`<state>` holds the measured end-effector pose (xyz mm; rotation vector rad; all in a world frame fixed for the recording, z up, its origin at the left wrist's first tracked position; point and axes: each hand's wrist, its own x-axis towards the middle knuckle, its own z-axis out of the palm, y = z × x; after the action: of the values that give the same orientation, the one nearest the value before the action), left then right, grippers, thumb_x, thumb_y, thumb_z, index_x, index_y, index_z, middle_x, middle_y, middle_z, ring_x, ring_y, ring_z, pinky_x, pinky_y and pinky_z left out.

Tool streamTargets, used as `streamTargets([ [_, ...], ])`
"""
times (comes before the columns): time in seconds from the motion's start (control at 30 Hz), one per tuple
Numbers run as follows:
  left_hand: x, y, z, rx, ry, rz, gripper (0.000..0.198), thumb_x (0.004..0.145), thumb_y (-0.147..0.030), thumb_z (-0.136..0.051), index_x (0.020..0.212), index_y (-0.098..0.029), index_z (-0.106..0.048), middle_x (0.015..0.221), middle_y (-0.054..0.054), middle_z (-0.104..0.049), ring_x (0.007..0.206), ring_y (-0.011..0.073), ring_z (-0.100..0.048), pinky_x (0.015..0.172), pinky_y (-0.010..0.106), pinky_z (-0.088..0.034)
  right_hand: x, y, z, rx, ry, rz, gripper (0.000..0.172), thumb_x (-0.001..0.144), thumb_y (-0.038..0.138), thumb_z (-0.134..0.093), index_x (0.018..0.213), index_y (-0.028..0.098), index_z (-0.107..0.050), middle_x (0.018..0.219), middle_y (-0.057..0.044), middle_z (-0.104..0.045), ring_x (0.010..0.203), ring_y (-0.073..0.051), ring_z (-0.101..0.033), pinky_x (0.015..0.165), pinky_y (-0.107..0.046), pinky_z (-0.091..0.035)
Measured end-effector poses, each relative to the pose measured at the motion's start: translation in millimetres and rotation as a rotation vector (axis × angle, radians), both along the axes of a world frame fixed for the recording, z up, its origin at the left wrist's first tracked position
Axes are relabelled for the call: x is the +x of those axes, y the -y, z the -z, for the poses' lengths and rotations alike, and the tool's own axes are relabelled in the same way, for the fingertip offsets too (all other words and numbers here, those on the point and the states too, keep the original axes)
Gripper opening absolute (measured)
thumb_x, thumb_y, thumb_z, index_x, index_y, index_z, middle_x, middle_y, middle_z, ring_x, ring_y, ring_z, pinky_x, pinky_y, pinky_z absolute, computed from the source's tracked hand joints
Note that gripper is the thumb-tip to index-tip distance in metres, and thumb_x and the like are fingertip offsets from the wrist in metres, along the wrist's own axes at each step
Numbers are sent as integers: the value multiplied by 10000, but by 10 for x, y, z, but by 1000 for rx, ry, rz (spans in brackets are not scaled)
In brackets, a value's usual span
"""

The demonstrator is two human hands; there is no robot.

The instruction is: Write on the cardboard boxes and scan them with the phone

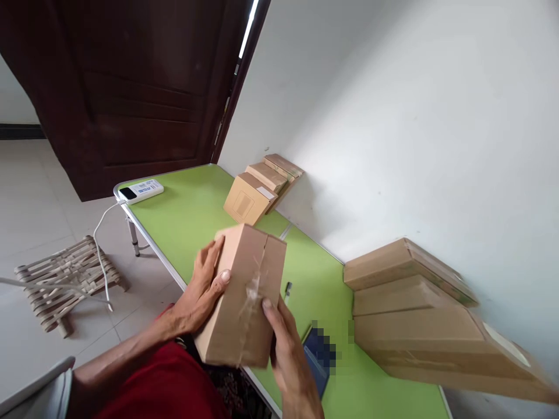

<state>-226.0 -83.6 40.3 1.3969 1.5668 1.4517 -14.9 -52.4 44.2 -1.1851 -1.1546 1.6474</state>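
Note:
I hold a brown cardboard box (244,291) above the near edge of the green table (187,215); clear tape runs down its middle seam. My left hand (203,288) grips its left side, fingers curled over the edge and thumb on the top face. Against the box's lower right side my right hand (286,343) is pressed, thumb on the taped face.
Several small cardboard boxes (262,189) lean against the white wall at the far side. A stack of larger boxes (419,314) stands at the right. A pen (287,289) and a dark phone (318,361) lie beside the held box. A white power bank (140,190) with a cable rests on the table's far corner. A woven stool (65,282) stands on the floor.

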Motion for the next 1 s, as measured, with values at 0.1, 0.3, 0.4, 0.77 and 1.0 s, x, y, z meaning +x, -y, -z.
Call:
streamTargets([
  [0.1, -260, -393, -77, 337, -277, -255, 1105, 878, -886, -543, 1740, -309, -162, 1760, 183, -155, 1638, 477, -152, 1284, 734, -228, -437, -626, -190, 217, -96, -187, 593, 889, 508, -812, 1442, 339, -683, 1531, -27, -658, 1452, -308, -559, 1200, -481, -464],
  [0.3, -524, -1408, 506, 499, -573, -404, 1470, 649, -870, -774, 1710, -224, 12, 1713, 317, -63, 1598, 584, -161, 1228, 756, -273, -985, -1491, 9, 366, -74, -70, 694, 791, 486, -806, 1430, 270, -645, 1481, -71, -684, 1419, -290, -578, 1211, -491, -419],
  [0.4, -463, -1766, 768, 392, -551, -421, 1489, 628, -826, -809, 1702, -196, 8, 1718, 359, -59, 1590, 606, -174, 1194, 755, -291, -950, -1491, 226, 326, -11, -9, 711, 859, 535, -748, 1483, 236, -584, 1528, -109, -641, 1411, -296, -588, 1175, -502, -447],
  [0.77, -639, -2236, 746, 306, -424, -367, 1567, 531, -887, -790, 1680, -43, -140, 1728, 385, -117, 1617, 569, -146, 1281, 720, -180, 382, -388, 404, 349, 370, 372, 514, 834, 717, -724, 1021, 241, -772, 1031, -120, -802, 918, -342, -768, 669, -430, -613],
  [1.0, -420, -1917, 512, 384, -373, -400, 1374, 672, -927, -735, 1680, -156, -209, 1777, 246, -149, 1622, 581, -124, 1261, 823, -177, 1910, -360, -89, 454, 803, 1204, 752, 844, 563, -650, 1434, 110, -541, 1509, -309, -493, 1402, -487, -490, 1074, -665, -465],
])
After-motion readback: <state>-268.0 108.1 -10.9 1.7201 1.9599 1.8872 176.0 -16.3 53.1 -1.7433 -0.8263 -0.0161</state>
